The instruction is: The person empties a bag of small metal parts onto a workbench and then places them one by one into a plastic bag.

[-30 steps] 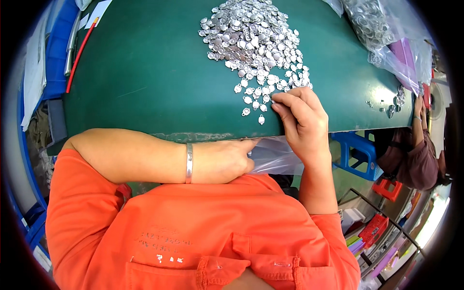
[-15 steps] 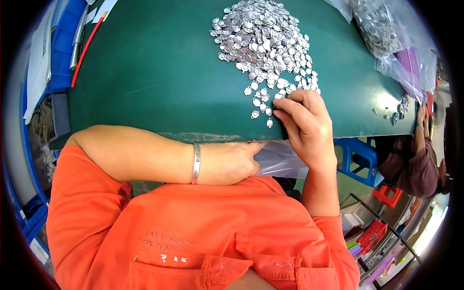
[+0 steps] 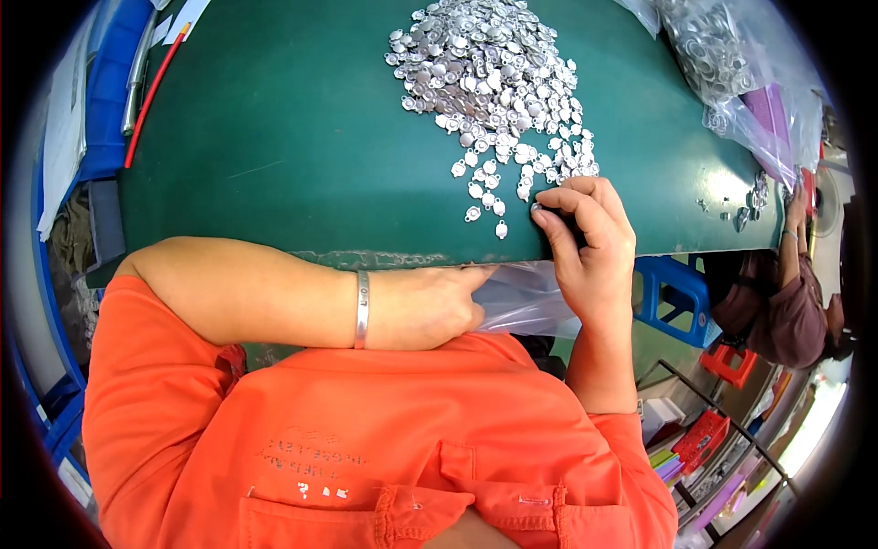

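Note:
A heap of small silvery metal charms (image 3: 485, 78), each with a little loop, lies on the green table top. Several loose charms (image 3: 489, 183) are strewn from its near side towards the table's front edge. Thumb and forefinger of my right hand (image 3: 593, 242) pinch one metal charm (image 3: 536, 209) just right of these loose ones. My left hand (image 3: 425, 306) is closed at the table edge, on the rim of a clear plastic bag (image 3: 521, 306). This bag hangs below the edge between my hands; my left fingertips are partly hidden.
A red pencil (image 3: 157, 96) and a metal rod lie at the far left, beside blue bins (image 3: 117, 91). Clear bags of metal parts (image 3: 709, 55) sit at the back right. Beyond the table's right side are a blue stool (image 3: 675, 297) and another person (image 3: 777, 302).
My right hand has drawn slightly right, away from the loose charms, with one charm between its fingertips. My left hand still holds the bag at the edge.

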### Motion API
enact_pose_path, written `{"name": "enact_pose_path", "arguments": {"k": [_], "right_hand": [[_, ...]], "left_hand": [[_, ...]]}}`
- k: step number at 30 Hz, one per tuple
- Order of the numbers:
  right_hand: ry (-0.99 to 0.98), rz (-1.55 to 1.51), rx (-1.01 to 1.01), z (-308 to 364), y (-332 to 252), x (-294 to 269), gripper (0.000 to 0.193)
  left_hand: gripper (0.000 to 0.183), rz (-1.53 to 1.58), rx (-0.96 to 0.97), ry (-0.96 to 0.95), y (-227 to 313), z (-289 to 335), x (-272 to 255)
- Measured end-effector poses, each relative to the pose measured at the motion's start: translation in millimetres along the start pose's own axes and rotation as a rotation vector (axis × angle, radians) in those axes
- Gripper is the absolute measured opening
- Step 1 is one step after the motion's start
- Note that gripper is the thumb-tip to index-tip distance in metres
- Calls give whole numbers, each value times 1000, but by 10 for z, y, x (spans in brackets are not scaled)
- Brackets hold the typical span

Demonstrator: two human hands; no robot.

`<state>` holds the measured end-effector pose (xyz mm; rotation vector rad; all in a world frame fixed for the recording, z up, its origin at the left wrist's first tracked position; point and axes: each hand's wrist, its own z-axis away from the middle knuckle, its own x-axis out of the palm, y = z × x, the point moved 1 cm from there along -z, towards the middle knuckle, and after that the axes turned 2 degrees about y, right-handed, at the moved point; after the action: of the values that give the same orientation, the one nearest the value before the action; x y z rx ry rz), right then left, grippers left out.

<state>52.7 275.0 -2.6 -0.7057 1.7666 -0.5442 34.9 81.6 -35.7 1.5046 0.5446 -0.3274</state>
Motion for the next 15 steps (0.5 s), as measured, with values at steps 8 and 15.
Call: {"name": "enact_pose_path", "arguments": {"k": [8, 15], "right_hand": [[-16, -53, 29, 38, -1, -62, 9], [-13, -698, 534, 119, -12, -130, 4]], "left_hand": [[11, 19, -16, -37, 8, -13, -28], [12, 14, -56, -69, 10, 1, -11]]}}
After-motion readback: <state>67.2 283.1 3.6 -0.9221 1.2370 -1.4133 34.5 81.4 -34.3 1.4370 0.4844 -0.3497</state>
